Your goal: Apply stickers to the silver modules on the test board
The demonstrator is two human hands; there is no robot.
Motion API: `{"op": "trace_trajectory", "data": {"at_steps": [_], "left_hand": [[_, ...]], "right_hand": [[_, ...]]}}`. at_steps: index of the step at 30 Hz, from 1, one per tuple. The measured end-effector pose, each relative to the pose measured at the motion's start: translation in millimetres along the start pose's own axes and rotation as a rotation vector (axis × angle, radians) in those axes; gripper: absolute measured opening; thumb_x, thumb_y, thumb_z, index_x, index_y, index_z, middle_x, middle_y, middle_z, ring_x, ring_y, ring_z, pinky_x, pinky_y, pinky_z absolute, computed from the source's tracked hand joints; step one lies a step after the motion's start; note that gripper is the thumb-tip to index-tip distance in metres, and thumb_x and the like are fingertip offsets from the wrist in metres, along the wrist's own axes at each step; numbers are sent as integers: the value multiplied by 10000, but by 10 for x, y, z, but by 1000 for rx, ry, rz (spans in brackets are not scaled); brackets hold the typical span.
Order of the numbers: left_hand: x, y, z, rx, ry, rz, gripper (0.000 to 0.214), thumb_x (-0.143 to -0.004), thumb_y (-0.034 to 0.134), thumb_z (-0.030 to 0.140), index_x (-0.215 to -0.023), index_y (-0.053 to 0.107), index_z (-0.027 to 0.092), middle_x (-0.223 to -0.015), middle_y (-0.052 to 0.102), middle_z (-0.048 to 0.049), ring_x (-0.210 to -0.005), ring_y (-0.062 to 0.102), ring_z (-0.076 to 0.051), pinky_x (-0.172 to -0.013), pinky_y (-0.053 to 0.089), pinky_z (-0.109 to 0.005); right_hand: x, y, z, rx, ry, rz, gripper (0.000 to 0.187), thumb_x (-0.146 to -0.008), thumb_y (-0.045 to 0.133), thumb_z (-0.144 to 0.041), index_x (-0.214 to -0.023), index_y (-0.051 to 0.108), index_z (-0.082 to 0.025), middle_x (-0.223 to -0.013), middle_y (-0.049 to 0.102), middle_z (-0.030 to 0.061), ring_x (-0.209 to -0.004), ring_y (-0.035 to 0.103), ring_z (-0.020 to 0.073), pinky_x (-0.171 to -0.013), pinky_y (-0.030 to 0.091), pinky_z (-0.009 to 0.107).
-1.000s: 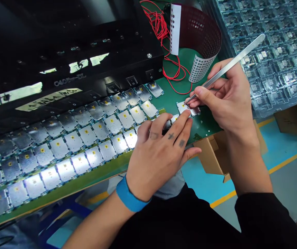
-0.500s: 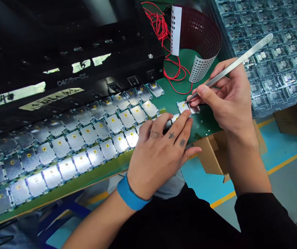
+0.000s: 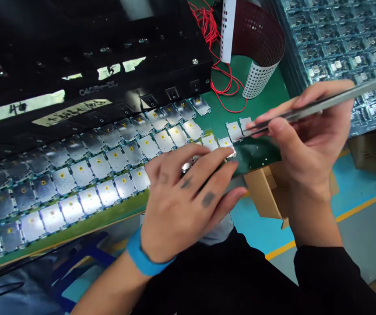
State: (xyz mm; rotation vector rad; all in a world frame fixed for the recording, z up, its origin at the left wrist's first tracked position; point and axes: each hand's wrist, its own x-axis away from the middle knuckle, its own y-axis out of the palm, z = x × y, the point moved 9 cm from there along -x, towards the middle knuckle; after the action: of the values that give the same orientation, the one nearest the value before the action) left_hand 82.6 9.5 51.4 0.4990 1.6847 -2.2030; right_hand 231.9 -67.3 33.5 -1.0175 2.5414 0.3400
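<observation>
The right hand (image 3: 306, 135) pinches long steel tweezers (image 3: 335, 103) between the thumb and fingers. The tweezers lie almost flat. Their long side runs from the top right down to the tips on the left. The tips are just beside two small silver cards (image 3: 234, 131) near the back of the green board (image 3: 260, 153), so the right hand is the nearer hand to them. I cannot tell if the tips hold anything.

The two cards are shiny and nearly square, and they sit side by side on the bare green part of the board. The left hand (image 3: 181, 205) is a bit blurry, and its fingers are spread. They reach toward another silver card (image 3: 226, 144), close to the front edge of the board. A blue wristband (image 3: 138, 256) circles that wrist.

Rows of the same cards (image 3: 109, 159) fill the left part of the board, and each has a yellow spot. Behind them stands a black machine (image 3: 76, 43). Red wire (image 3: 230, 89) lies near the back edge, and clear trays (image 3: 339, 43) sit to the right.
</observation>
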Motion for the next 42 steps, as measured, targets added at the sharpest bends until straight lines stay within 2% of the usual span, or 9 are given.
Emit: {"op": "trace_trajectory", "data": {"at_steps": [3,7,13,20,29,35,42], "left_hand": [[158,-4,-84,26,-62,-50,190,-954,620,247,-1139,658,234,-1110,759,-35,-1000,667,-274,-832,444,-463],[262,73,-75,23,-15,-34,233,-925,657,225,-1156,660,202,-1125,758,-44,-951,665,-264,-780,453,-438],[223,101,-64,9,-1,-12,224,-900,688,197,-1120,662,166,-1088,768,-27,-915,660,-267,-739,466,-444],[207,95,-60,9,-8,-15,201,-901,690,193,-1100,666,195,-1085,768,-12,-945,672,-252,-752,482,-438],[188,85,-52,13,-2,5,201,-887,719,202,-1079,680,161,-1069,774,-21,-910,686,-262,-742,482,-432],[185,91,-62,11,-22,-1,174,-907,687,204,-1079,675,186,-1066,775,-11,-924,677,-254,-741,483,-439],[176,72,-39,23,11,8,197,-871,722,174,-1063,689,145,-1067,774,-28,-899,674,-271,-723,474,-435]], "right_hand": [[154,109,-4,0,81,-70,238,-896,705,-120,-1019,531,-226,-895,683,-30,-841,719,141,-746,643,277],[284,138,24,37,153,-45,216,-890,725,-136,-1014,572,-224,-937,645,-12,-851,716,160,-720,654,302],[348,180,47,63,149,-56,262,-893,704,-59,-1052,596,-236,-909,645,-31,-883,732,150,-724,648,255],[347,157,37,133,125,-78,291,-868,717,-33,-1051,616,-235,-925,628,-26,-878,736,161,-702,651,257],[367,137,21,235,115,-66,266,-856,743,-78,-1011,620,-257,-943,588,-15,-845,729,173,-676,673,287],[379,116,30,352,115,-78,224,-856,762,-136,-974,623,-267,-910,595,-11,-809,700,166,-657,672,306],[387,114,32,307,101,-65,207,-855,760,-121,-969,646,-250,-885,602,-2,-813,713,183,-660,676,332]]}}
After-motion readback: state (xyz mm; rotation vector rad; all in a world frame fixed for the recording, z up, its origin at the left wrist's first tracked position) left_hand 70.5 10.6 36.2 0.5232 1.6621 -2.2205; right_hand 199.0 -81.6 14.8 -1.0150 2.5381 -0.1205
